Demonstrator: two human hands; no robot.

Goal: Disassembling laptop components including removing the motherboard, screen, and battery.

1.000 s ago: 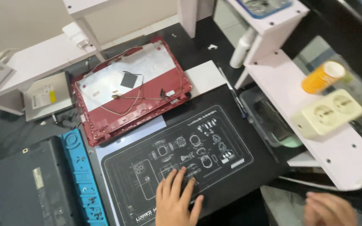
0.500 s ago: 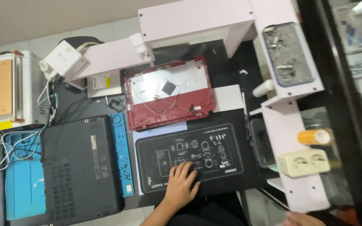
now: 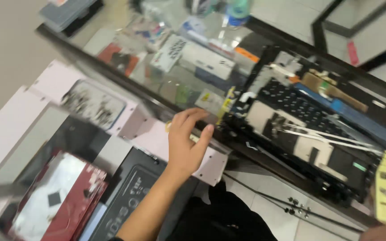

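Head view: left hand (image 3: 185, 145) reaches, fingers spread, over white shelf (image 3: 155, 136).

The left hand (image 3: 187, 145) reaches over the pale shelf (image 3: 157, 134), fingers (image 3: 188, 117) loosely spread near the glass counter's dark edge (image 3: 126, 89). Beside it sits 1 black laptop keyboard panel (image 3: 309, 129) (blurred), and a red laptop shell (image 3: 63, 201) lies lower left.

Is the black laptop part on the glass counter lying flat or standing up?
Lying flat: the black laptop part rests on the glass counter, white ribbon cables across it.
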